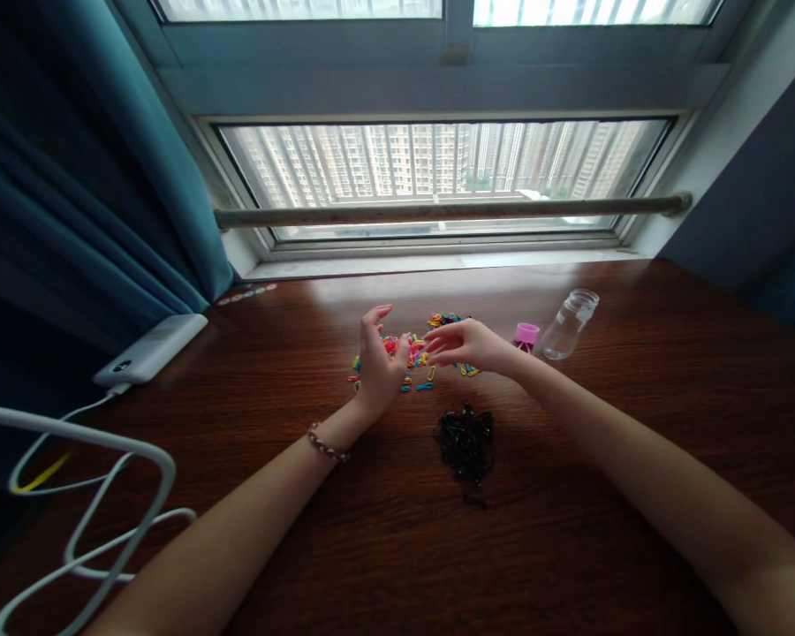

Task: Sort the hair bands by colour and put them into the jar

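Black bands [465,442] lie lower centre, by your wrists. Left hand [377,364] has its fingers spread. Right hand [462,344] has its fingertips bunched, pinch unclear, over the coloured bands [416,352] mid-frame. Risk: a forearm sweep mixes the piles, or a nudge rolls the bottle [570,323].

Legible text, labels, brands, numbers: none.
- White power bank [151,349], far left of left hand [379,367]: small dark mark on face, too small to read.
- Clear bottle [571,323], right of right hand [460,344]: no readable print.
- Pale dotted strip [246,294], beyond left hand near window sill: blurred, unreadable.
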`<action>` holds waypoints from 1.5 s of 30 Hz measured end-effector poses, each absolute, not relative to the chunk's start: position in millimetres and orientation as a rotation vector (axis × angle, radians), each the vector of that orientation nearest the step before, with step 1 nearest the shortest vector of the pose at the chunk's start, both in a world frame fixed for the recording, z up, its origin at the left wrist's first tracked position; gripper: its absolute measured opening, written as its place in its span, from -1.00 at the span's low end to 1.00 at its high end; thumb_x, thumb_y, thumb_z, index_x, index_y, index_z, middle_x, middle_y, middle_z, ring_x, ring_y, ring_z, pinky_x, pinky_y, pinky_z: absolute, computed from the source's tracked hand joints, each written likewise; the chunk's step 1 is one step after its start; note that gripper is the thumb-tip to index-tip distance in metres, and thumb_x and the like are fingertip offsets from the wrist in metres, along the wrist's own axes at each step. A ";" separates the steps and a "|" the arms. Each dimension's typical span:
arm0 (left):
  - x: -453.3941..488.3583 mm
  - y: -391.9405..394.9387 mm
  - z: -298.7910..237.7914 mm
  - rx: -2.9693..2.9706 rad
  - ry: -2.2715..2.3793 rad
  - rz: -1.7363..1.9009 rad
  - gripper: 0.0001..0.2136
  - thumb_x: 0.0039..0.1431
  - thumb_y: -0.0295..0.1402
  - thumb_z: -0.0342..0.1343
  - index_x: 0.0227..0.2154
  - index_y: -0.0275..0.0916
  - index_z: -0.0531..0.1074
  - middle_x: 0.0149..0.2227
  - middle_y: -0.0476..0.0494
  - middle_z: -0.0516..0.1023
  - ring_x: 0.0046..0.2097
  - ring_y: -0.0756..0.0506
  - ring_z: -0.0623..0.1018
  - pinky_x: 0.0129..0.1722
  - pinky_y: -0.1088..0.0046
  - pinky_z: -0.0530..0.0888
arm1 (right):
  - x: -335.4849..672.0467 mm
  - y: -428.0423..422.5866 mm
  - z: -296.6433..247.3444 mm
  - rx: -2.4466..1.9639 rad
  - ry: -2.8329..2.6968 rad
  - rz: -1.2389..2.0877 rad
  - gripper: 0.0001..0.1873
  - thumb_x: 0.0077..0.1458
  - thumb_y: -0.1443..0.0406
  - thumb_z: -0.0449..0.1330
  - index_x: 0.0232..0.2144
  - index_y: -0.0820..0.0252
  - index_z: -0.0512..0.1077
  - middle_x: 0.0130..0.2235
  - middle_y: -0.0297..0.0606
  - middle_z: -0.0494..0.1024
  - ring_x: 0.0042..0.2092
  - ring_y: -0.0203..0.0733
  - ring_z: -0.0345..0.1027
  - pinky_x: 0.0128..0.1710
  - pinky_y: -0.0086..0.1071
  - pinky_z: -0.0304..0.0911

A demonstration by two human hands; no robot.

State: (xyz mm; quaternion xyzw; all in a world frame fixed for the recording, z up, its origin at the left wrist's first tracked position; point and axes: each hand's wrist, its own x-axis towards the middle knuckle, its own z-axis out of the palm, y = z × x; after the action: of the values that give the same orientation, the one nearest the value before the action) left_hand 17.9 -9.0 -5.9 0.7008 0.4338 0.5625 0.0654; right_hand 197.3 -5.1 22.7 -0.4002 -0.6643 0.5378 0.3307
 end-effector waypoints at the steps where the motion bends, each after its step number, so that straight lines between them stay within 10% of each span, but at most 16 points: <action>1: 17.6 -10.2 -5.7 2.233 1.267 1.660 -0.64 0.05 -0.47 0.01 -0.05 -0.26 0.18 0.01 -0.25 0.29 0.08 -0.15 0.28 0.04 0.20 0.27 | 197.8 0.7 21.7 -1.032 -1.737 1.378 -0.63 -0.24 0.34 0.28 -0.26 0.28 0.45 -0.37 -0.21 0.56 -0.38 -0.26 0.44 -0.38 -0.39 0.38; 9: 23.5 -20.5 -6.3 3.036 0.634 0.603 -0.69 0.19 -0.40 -0.14 0.00 -0.14 0.26 0.05 -0.07 0.36 0.15 -0.09 0.22 0.16 0.18 0.09 | 234.6 16.2 0.1 -1.577 -1.941 0.496 -0.84 -0.09 0.39 0.13 -0.48 0.21 0.53 -0.54 -0.25 0.53 -0.50 -0.25 0.41 -0.48 -0.46 0.29; 18: 18.8 -15.4 -7.1 2.996 1.252 0.771 -0.77 0.17 -0.37 -0.13 -0.40 -0.27 0.44 -0.30 -0.19 0.51 -0.13 -0.15 0.43 -0.01 0.18 0.29 | 212.1 10.1 -14.5 -1.265 -1.837 0.943 -0.76 -0.02 0.40 0.05 -0.33 0.25 0.50 -0.44 -0.29 0.56 -0.44 -0.28 0.43 -0.43 -0.45 0.35; 26: 21.4 -8.5 -18.0 2.929 1.374 0.679 -0.58 0.18 -0.21 -0.13 0.09 -0.21 0.15 0.12 -0.18 0.25 0.21 -0.21 0.10 0.14 0.02 0.02 | 221.1 12.4 -23.6 -1.070 -2.182 0.262 -0.64 -0.02 0.51 -0.01 -0.21 0.23 0.45 -0.10 -0.12 0.47 -0.05 -0.17 0.31 -0.04 -0.30 0.21; 32: 20.0 -7.5 -20.7 2.879 1.293 0.620 -0.69 0.21 -0.21 -0.17 -0.06 -0.15 0.31 0.02 -0.13 0.39 0.14 -0.20 0.23 0.12 -0.03 0.01 | 219.4 5.3 -18.2 -1.169 -2.096 0.299 -0.66 -0.11 0.57 -0.03 -0.50 0.19 0.49 -0.38 -0.25 0.54 -0.29 -0.22 0.40 -0.18 -0.38 0.26; 39: 18.7 -9.7 -13.8 2.852 1.351 0.800 -0.76 0.18 -0.34 -0.14 -0.42 -0.24 0.42 -0.30 -0.17 0.51 -0.15 -0.13 0.44 0.04 0.14 0.22 | 214.4 6.6 -22.9 -0.965 -2.225 0.304 -0.57 -0.05 0.55 -0.03 -0.14 0.22 0.41 -0.04 -0.11 0.42 0.04 -0.14 0.22 0.05 -0.22 0.13; 45: 17.8 -4.5 -20.5 2.810 1.436 0.822 -0.73 0.18 -0.38 -0.14 -0.11 -0.26 0.34 -0.03 -0.23 0.41 0.08 -0.20 0.30 0.06 0.08 0.18 | 199.1 -2.9 -23.8 -0.736 -2.338 0.522 -0.50 -0.12 0.60 -0.08 -0.22 0.20 0.47 -0.05 -0.21 0.44 0.02 -0.22 0.25 0.06 -0.32 0.13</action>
State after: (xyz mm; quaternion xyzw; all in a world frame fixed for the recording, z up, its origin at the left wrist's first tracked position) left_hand 17.8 -4.5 -20.5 0.8601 0.4397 0.2517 -0.0597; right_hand 199.1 -2.9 -23.8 -0.2789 -0.8862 0.1980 0.3125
